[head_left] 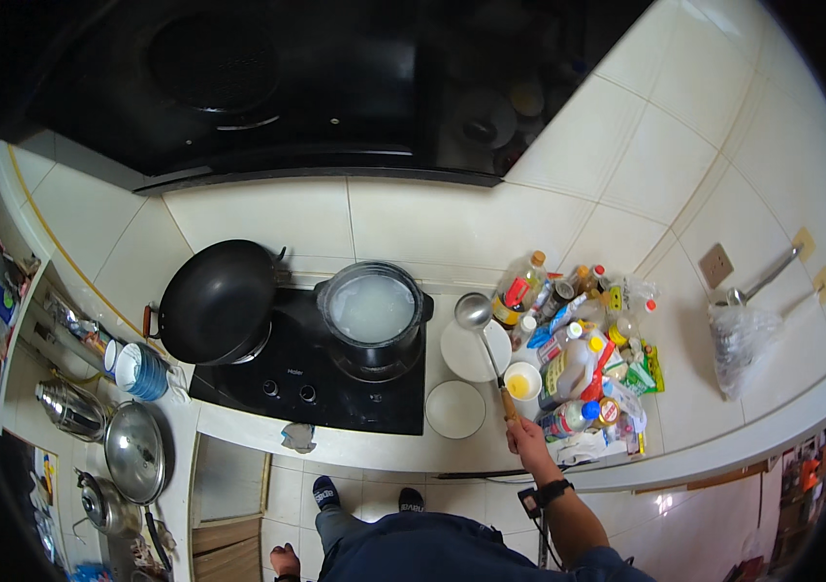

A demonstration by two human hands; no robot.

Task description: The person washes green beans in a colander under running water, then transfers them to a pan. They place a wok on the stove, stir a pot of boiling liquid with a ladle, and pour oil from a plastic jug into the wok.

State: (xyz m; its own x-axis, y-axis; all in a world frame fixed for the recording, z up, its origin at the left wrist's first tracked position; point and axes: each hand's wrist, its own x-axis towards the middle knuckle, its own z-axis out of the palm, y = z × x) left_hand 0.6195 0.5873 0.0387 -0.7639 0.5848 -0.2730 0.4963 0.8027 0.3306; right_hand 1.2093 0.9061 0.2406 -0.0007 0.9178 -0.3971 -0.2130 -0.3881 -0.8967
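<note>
My right hand grips the wooden handle of a metal ladle. The ladle's bowl is over the far edge of a white plate; whether it rests there I cannot tell. Beside the handle stands a small white bowl with something yellow in it. Nearer the counter's front edge lies a second white plate or lid. A black pot of cloudy white liquid sits on the right burner. Low in the view, my left hand hangs beside my body with its fingers curled, away from the counter.
A black wok stands tilted on the left side of the gas hob. Bottles and packets crowd the counter's right end. Stacked bowls, a lidded pan and a kettle are at left. The range hood overhangs.
</note>
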